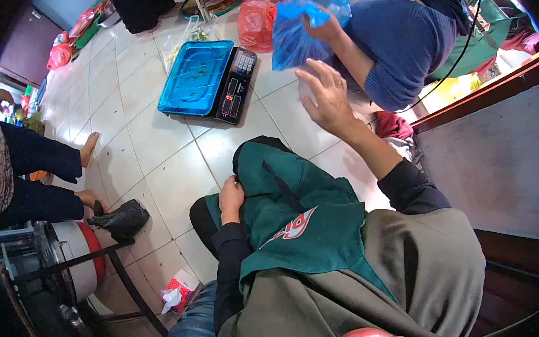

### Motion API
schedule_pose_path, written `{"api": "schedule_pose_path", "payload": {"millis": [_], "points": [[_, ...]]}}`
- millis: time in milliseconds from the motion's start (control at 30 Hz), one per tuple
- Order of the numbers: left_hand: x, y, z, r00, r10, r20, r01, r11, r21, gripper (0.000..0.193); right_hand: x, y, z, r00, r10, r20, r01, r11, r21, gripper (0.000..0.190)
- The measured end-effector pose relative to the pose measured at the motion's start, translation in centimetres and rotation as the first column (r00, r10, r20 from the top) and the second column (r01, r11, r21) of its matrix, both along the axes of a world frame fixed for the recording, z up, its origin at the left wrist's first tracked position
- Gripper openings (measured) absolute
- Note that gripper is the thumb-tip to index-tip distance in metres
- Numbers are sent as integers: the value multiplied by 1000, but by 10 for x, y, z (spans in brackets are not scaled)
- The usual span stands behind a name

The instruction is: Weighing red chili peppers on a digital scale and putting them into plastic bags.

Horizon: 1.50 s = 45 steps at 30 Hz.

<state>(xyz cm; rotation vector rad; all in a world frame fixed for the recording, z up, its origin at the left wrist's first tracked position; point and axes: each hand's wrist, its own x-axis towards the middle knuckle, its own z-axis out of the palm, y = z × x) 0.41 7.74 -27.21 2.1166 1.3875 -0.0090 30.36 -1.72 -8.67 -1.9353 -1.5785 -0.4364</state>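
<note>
My right hand (328, 97) is raised with its fingers apart and nothing in them, just below a blue plastic bag (299, 38). A person in a blue top (402, 39) holds that bag gathered at its top. My left hand (231, 201) rests at the edge of the green apron (294, 181) on my lap; its curled fingertips are partly hidden. In front of me on the tiled floor stands a digital scale (233, 95) with a lit display. Its blue tray (197, 76) carries a few small scraps.
Beyond the scale are a red plastic bag (258, 19) and a clear bag (194, 32). Another person's bare foot (89, 148) is at left, near a black plastic bag (124, 221). A tissue pack (179, 289) and a large blue water bottle (194, 324) lie near my left side.
</note>
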Motion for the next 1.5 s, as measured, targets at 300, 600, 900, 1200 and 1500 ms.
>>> {"api": "schedule_pose_path", "payload": {"millis": [300, 600, 900, 1200, 1500], "points": [[-1, 2, -5, 999, -13, 43, 12, 1000, 13, 34, -22, -18, -28, 987, 82, -137, -99, 988, -119, 51], [-3, 4, -11, 998, -20, 66, 19, 1000, 15, 33, -32, -21, -31, 983, 94, -159, -123, 975, -185, 51], [1, 5, -7, 997, 4, 83, -1, 1000, -29, 33, -28, -25, -37, 983, 78, -164, -116, 964, -240, 51], [1, 3, -4, 996, 46, 78, -41, 997, -72, 34, -35, -19, -48, 971, 127, -200, -183, 940, -288, 53], [-16, 31, -65, 870, 240, 431, -185, 968, -167, 42, -74, 23, -80, 894, 259, -365, -399, 830, -389, 57]]}}
